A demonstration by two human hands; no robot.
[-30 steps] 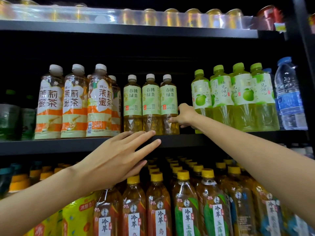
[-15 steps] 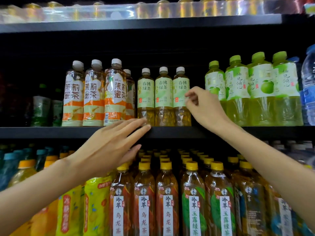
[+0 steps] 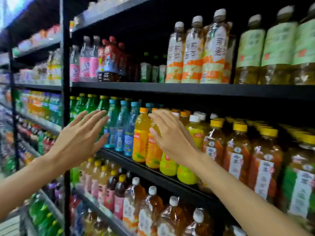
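Observation:
My left hand [image 3: 76, 140] hovers with straight, spread fingers in front of the green bottles [image 3: 92, 106] and blue-capped bottles [image 3: 120, 126] on the middle shelf, holding nothing. My right hand [image 3: 172, 133] reaches to the orange juice bottles [image 3: 140, 135]. Its index finger and thumb lie stretched on either side of the shoulder of the second orange bottle [image 3: 153, 149]. The blur hides whether they touch it.
Black shelving [image 3: 153, 88] runs from left to right with a black upright post [image 3: 65, 65]. Tea bottles with orange-white labels [image 3: 192, 53] stand on the shelf above, brown tea bottles with yellow caps [image 3: 238, 147] at right, and more bottles [image 3: 133, 198] on the shelf below.
The view has swung left and down. Both hands left the upper shelf's green tea bottles and now sit at the middle shelf, the right hand at the orange juice bottles.

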